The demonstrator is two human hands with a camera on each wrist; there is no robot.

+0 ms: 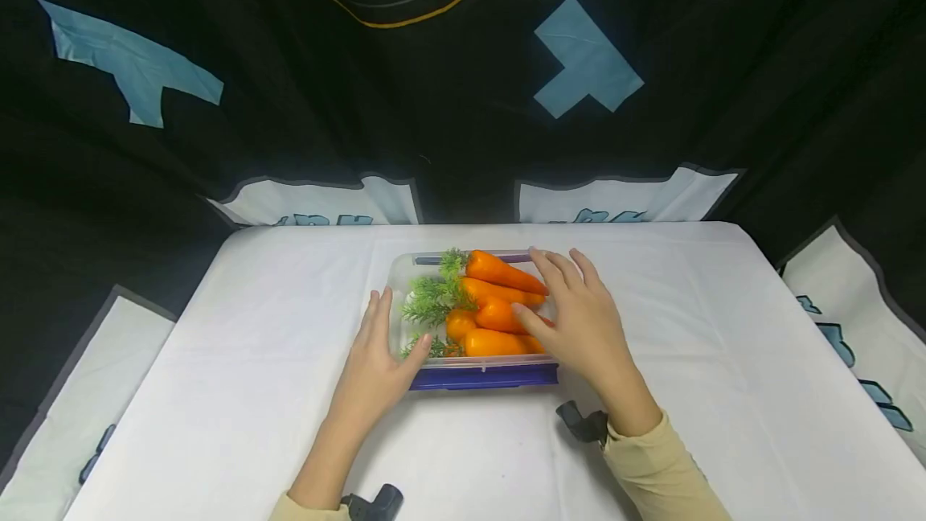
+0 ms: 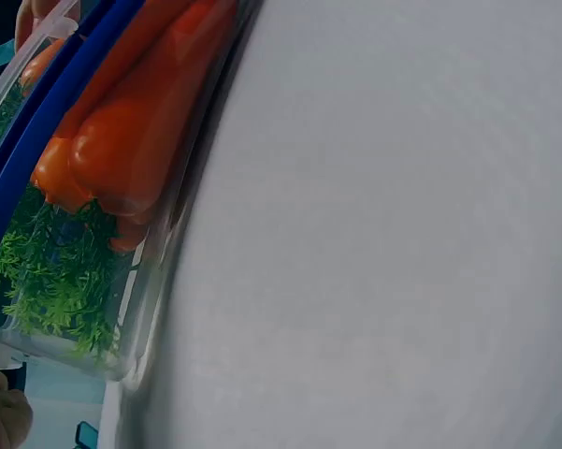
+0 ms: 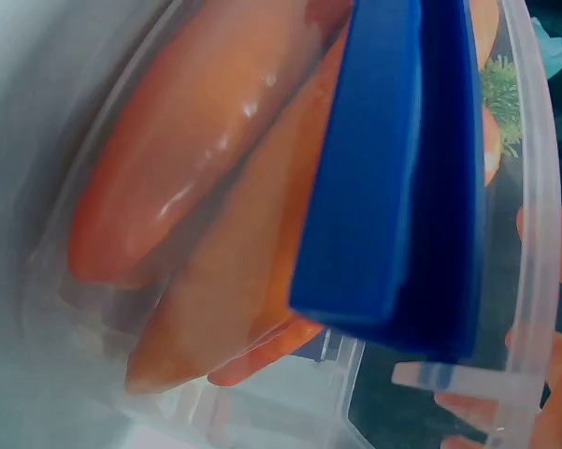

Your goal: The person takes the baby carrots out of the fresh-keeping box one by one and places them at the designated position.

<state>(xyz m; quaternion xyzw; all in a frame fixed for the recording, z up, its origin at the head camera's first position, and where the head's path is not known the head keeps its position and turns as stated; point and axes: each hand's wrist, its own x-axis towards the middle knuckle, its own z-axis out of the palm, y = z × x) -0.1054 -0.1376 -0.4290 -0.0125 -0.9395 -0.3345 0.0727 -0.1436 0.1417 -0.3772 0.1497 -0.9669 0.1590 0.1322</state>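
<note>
A clear plastic food container (image 1: 402,266) with blue latches (image 1: 485,377) sits in the middle of the table. Several orange carrots (image 1: 499,342) lie inside it, stacked with their thick ends to the left and their feathery green tops (image 1: 430,301) along the left wall. My left hand (image 1: 376,376) is at the container's left side, fingers straight and thumb by the front left corner. Over the right edge spreads my right hand (image 1: 582,328), its fingertips at the rim and its thumb beside the carrots. Through the clear wall, the right wrist view shows carrot tips (image 3: 122,253) close up.
A white cloth (image 1: 239,344) covers the table. Behind it hangs a dark patterned curtain (image 1: 448,103). Dark wrist straps with camera mounts sit on the left wrist (image 1: 376,503) and the right wrist (image 1: 582,423).
</note>
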